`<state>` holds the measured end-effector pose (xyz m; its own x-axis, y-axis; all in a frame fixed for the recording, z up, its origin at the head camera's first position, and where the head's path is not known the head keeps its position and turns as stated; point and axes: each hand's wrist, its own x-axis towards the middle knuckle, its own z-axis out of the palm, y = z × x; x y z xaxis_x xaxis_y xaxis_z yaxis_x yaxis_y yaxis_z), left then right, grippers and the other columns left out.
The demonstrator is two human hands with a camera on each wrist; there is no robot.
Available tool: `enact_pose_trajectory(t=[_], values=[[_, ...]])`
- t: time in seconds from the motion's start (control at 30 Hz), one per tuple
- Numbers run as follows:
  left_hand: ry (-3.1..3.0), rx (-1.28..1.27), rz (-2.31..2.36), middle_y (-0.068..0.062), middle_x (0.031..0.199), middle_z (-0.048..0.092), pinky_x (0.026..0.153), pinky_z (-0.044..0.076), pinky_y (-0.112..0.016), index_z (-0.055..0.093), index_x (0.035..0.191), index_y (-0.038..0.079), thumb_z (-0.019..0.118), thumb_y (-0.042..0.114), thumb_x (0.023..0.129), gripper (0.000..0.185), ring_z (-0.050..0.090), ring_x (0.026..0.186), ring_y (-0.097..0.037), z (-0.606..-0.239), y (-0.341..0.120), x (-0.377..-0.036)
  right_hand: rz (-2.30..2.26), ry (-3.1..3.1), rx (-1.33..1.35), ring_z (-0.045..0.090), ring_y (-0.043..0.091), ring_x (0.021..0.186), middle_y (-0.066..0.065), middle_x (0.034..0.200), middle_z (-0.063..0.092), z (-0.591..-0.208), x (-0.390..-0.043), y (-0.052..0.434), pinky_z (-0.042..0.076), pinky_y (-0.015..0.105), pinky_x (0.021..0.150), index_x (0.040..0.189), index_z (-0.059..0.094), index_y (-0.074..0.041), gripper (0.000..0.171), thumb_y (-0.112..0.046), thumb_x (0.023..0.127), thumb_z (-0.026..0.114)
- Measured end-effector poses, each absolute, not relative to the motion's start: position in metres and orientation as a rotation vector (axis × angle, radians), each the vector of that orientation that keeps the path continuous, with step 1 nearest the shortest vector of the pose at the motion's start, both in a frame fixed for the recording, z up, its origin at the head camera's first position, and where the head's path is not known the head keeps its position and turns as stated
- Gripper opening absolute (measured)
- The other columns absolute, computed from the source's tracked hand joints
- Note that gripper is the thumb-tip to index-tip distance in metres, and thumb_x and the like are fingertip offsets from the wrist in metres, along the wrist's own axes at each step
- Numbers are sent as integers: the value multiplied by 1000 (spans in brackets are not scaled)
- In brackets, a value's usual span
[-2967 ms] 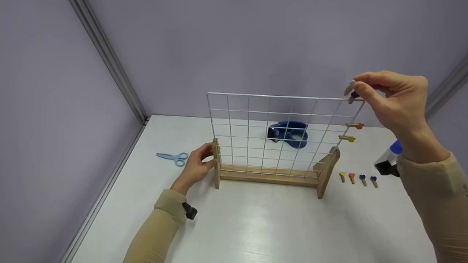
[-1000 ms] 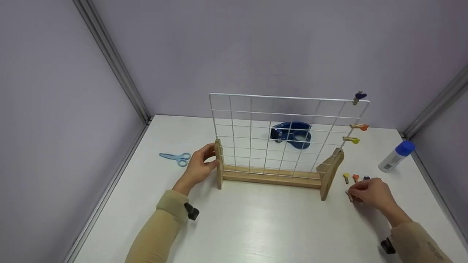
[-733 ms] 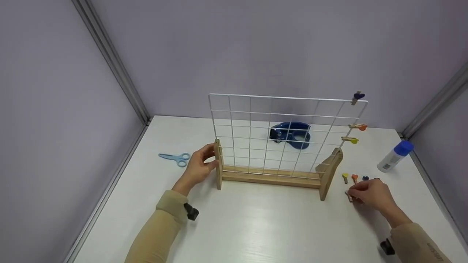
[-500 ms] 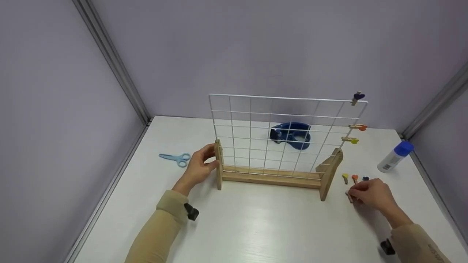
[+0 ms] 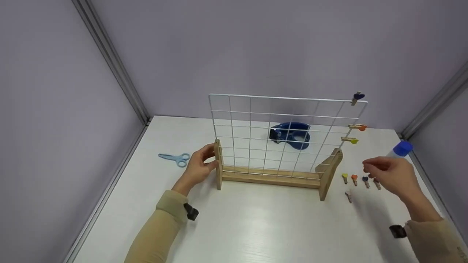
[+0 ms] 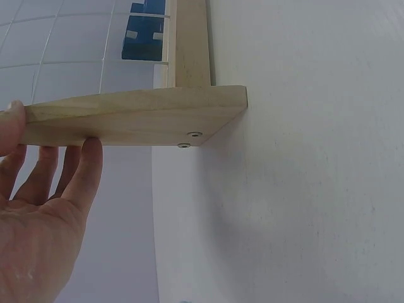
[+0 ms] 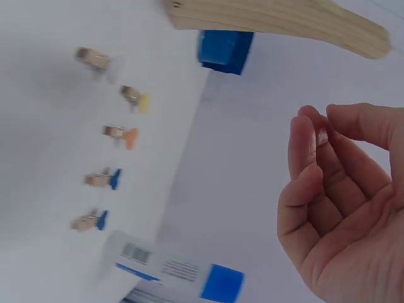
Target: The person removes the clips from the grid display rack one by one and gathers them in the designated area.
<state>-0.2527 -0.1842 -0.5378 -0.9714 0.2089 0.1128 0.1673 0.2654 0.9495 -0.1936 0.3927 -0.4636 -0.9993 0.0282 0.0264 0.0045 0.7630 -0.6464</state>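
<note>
On the white table (image 5: pixel 256 226) stands a wire grid (image 5: pixel 285 131) in a wooden stand (image 5: pixel 270 176), and everything else sits around that stand. At the stand's left end, the left hand (image 5: pixel 197 168) grips the upright end board, thumb on one face and fingers on the other, as the left wrist view shows. Right of the stand's other end, the right hand (image 5: pixel 393 175) hovers above the table with fingers loosely curled and nothing held. Under and just beside it lies a row of small pegs (image 5: pixel 360 179) with coloured tips, and one plain peg (image 5: pixel 348 196) lies apart, nearer the stand's right foot. Three more pegs (image 5: pixel 354 128) are clipped along the grid's right edge. Behind the grid sits a blue tape dispenser (image 5: pixel 290 134). Left of the stand lie light blue scissors (image 5: pixel 174 157). Far right of the stand, a blue-capped bottle (image 5: pixel 401 149) shows behind the right hand.
</note>
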Motion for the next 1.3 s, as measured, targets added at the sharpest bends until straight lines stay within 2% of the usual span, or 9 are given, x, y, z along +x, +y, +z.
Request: enact_pose_trajectory(t=[0.07,0.17,0.27,0.4,0.57,0.77,0.93,1.13,1.3], values=[[2468,368,1854,-18,158,65,128,52,-59,63,155,10,67,-9,104,54,59,153,-41,-538,-184,-253,1114,-2846,-18,71,-9,78,-6,98,86,-444,-193,391,61,15,67,130,79,3,32,-21,112,67],[2466,374,1860,-19,158,65,128,51,-61,63,154,9,67,-9,103,55,60,152,-42,-538,-185,-253,1136,-2713,25,70,-12,76,-31,87,75,-416,-192,384,58,10,65,125,80,5,27,-15,110,68],[2480,380,1860,-20,158,65,128,51,-63,63,154,8,67,-10,103,55,61,151,-42,-538,-186,-253,1116,-2596,74,69,-14,75,-40,85,70,-390,-193,373,55,6,65,119,82,6,24,-10,108,68],[2492,369,1861,-18,157,66,128,51,-64,63,154,9,68,-10,103,55,61,151,-41,-537,-186,-252,1097,-2457,121,69,-16,74,-42,84,70,-356,-198,354,54,2,68,112,84,7,23,-7,106,67],[2470,345,1862,-17,158,65,129,50,-62,63,155,10,67,-9,103,55,60,152,-41,-537,-185,-252,1112,-2361,163,70,-17,79,-43,87,71,-320,-200,332,54,-2,78,113,83,10,23,-6,106,67],[2478,353,1867,-20,156,66,127,54,-59,63,154,8,67,-9,103,54,61,150,-40,-535,-185,-251,1152,-2273,292,72,-13,83,-36,94,77,-293,-212,308,54,3,77,115,84,7,20,-4,102,73],[2473,359,1873,-19,155,66,127,53,-60,63,154,7,68,-10,103,55,61,150,-40,-536,-185,-253,1145,-2311,368,72,-12,88,-36,98,77,-285,-223,300,54,3,82,121,85,-2,22,-7,100,80],[2464,353,1848,-18,158,65,128,54,-56,61,157,9,67,-8,104,56,60,152,-40,-537,-184,-254,1157,-2344,426,71,-12,82,-38,95,76,-290,-229,301,55,1,80,118,83,6,21,-2,100,80],[2469,328,1855,-17,156,66,128,54,-57,62,156,9,68,-9,104,55,61,151,-39,-536,-184,-254,1176,-2310,438,72,-10,78,-35,94,78,-292,-232,302,57,3,77,114,85,7,17,-1,100,81]])
